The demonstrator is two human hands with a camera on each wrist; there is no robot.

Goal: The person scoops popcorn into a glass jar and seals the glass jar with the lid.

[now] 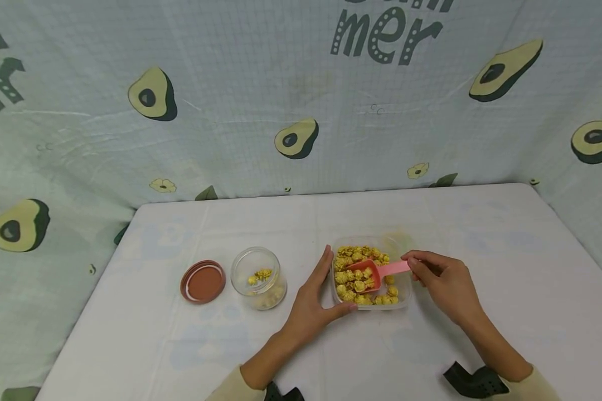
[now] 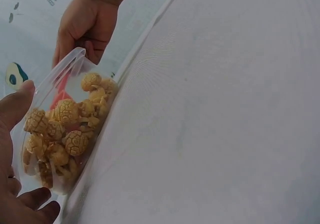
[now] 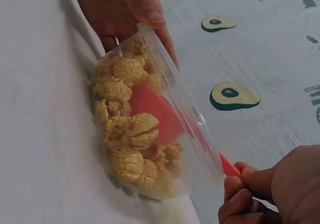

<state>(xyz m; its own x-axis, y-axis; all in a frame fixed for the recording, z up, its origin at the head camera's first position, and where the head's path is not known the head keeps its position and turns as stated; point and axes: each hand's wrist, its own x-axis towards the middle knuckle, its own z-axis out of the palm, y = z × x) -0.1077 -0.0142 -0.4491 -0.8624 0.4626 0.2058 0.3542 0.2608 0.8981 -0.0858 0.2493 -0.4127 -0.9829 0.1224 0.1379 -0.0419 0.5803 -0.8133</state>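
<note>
In the head view, a clear plastic container (image 1: 404, 292) of yellow popcorn (image 1: 342, 277) stands on the table. My left hand (image 1: 308, 312) holds its near left corner, fingers along the left side and thumb at the near rim. With thumb and fingers, my right hand (image 1: 443, 281) pinches the pink handle of a scoop (image 1: 373, 273). The scoop's red bowl lies inside the container with popcorn in it. Through the container wall, the right wrist view shows the scoop (image 3: 155, 114) among popcorn pieces (image 3: 129, 164).
Left of the container stands a clear round jar (image 1: 255, 259) with some popcorn inside. Beside the jar lies a reddish-brown lid (image 1: 203, 282). A white cloth covers the table (image 1: 155, 245), and an avocado-patterned curtain (image 1: 221, 111) hangs behind it.
</note>
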